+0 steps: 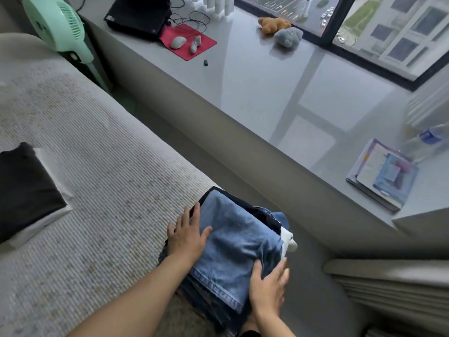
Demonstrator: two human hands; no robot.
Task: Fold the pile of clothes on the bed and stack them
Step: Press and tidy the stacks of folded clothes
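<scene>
Both hands, left (187,237) and right (268,285), lie flat and unclenched against the jeans (238,242), seemingly squaring the stack on the bed (97,166).

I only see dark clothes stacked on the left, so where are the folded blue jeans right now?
In the head view, the blue jeans lie on a pile of dark clothes at the bed's right edge, low and centre, between the left hand and right hand.
</scene>
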